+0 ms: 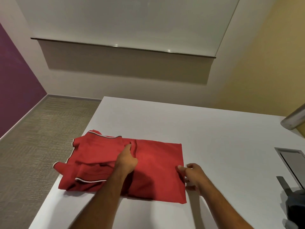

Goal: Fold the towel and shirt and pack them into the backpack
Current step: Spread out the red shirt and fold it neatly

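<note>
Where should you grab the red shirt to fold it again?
Probably by the straight hem edge of the red polo shirt, from the right side. That edge lies flat and tidy beside the right hand, while the left hand presses the middle and the collar end is bunched.

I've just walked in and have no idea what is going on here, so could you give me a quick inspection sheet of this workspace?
Surface: white table, mostly bare, with a rectangular hatch set into it at the right.
Job's things: red shirt lying flat and partly folded, its sleeves bunched at the left; dark bag at the right edge, possibly the backpack; no towel seen.
Clutter: grey cylinder at the far right, only partly in view.
Hands: left hand pressed flat on the middle of the shirt; right hand at the shirt's right edge, fingers curled, grip unclear.
Cables: nothing seen.
Surroundings: carpet, purple wall, yellow wall, whiteboard.
</note>
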A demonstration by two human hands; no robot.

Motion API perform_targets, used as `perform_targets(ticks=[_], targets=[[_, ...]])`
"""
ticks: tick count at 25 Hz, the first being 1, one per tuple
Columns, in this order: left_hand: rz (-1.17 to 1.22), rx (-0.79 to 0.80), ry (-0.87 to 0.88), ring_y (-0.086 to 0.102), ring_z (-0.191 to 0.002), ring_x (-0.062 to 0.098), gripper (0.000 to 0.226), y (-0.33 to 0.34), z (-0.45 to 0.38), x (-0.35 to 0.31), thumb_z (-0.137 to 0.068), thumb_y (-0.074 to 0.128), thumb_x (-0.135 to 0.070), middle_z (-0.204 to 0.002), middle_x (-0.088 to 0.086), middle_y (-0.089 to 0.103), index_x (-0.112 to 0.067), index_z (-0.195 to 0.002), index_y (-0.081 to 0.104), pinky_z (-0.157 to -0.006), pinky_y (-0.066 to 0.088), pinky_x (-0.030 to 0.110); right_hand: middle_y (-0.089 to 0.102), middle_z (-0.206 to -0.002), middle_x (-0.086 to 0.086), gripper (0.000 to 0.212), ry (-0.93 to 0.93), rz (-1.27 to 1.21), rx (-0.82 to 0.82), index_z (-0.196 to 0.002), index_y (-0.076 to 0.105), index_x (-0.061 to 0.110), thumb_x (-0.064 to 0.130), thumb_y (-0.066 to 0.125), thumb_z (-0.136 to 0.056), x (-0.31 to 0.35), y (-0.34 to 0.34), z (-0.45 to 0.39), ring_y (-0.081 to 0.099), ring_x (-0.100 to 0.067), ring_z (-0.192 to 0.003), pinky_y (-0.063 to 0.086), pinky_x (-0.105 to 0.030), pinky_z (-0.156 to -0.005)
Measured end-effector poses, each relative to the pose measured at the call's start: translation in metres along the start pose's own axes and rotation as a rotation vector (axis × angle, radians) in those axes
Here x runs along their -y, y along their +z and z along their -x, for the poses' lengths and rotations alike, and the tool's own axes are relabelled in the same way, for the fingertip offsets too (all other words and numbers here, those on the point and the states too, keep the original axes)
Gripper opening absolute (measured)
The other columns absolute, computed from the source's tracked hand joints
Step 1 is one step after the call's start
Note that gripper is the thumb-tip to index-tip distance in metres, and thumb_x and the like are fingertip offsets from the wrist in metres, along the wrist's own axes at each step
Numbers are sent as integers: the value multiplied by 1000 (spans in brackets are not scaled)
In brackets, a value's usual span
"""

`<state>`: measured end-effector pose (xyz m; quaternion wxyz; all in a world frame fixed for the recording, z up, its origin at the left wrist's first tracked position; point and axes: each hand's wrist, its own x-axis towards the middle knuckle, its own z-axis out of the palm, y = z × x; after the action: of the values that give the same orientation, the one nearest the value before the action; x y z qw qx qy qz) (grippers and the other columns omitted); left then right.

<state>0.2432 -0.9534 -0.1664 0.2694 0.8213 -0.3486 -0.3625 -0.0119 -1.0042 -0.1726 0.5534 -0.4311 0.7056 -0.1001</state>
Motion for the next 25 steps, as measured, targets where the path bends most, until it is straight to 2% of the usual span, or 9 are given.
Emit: perform_targets(ticks=[3, 5, 8, 11, 14, 16, 19, 23, 25], targets=[[-287, -232, 124, 54, -115, 34, 65, 0, 7, 18, -76, 64, -19, -126, 8, 57, -18, -139, 49, -96, 46, 41, 66, -105, -4, 52, -76, 64, -72, -111, 51, 16, 42, 78, -74, 6, 18, 0, 67, -23, -90, 58, -39, -79], [-181, -254, 283, 58, -104, 32, 58, 12, 11, 21, -72, 66, -28, -113, 8, 61, -14, -127, 59, -92, 49, 42, 67, -104, -5, 46, -82, 35, -77, -109, 54, 12, 28, 80, -74, 8, 24, -3, 67, -25, -91, 57, -41, -84], [80, -10, 269, 62, -87, 15, 49, 31, 21, 2, -80, 76, -38, -100, 0, 64, -15, -121, 63, -88, 51, 30, 74, -97, -10, 56, -89, -143, -29, -113, 62, 8, 13, 75, -59, 10, 23, -1, 72, -30, -84, 59, -50, -83], [206, 143, 176, 63, -96, 11, 55, 52, 34, -27, -80, 72, -55, -106, -4, 65, -21, -122, 61, -90, 49, 25, 75, -92, -16, 47, -160, -265, 11, -110, 64, 10, -4, 68, -65, 23, 22, 17, 73, -35, -81, 59, -53, -80], [383, 257, 110, 66, -82, 15, 58, 65, 45, -49, -70, 65, -73, -87, -8, 67, -25, -103, 64, -78, 57, 35, 71, -97, -27, 48, -253, -290, 154, -108, 66, 15, -13, 56, -69, 40, 23, 41, 67, -35, -74, 56, -36, -62], [455, 258, 93, 67, -71, 16, 43, 64, 43, -52, -77, 72, -57, -76, -5, 69, -18, -95, 69, -71, 59, 36, 68, -103, -28, 54, -313, -250, 249, -108, 68, 17, -12, 50, -66, 44, 25, 50, 60, -30, -76, 49, -31, -59], [477, 211, 77, 74, -79, 23, 5, 58, 42, -48, -86, 72, -20, -82, 3, 76, -17, -90, 74, -77, 61, 48, 71, -100, -15, 56, -277, -347, 390, -115, 68, 14, -13, 44, -71, 46, 22, 57, 64, -25, -80, 55, -37, -68], [357, 221, 121, 73, -82, 27, 18, 61, 56, -68, -86, 58, -5, -84, 8, 74, -15, -89, 72, -76, 61, 47, 67, -90, -12, 30, -268, -501, 129, -114, 66, 7, 16, 53, -88, 32, 1, 52, 61, -22, -66, 51, -32, -57], [394, 305, 149, 72, -85, 27, 18, 72, 73, -86, -88, 58, -4, -89, 10, 74, -14, -94, 71, -78, 61, 44, 68, -98, -12, 37, -309, -555, 18, -116, 65, 8, 35, 49, -96, 17, -12, 47, 64, -23, -77, 50, -33, -64]])
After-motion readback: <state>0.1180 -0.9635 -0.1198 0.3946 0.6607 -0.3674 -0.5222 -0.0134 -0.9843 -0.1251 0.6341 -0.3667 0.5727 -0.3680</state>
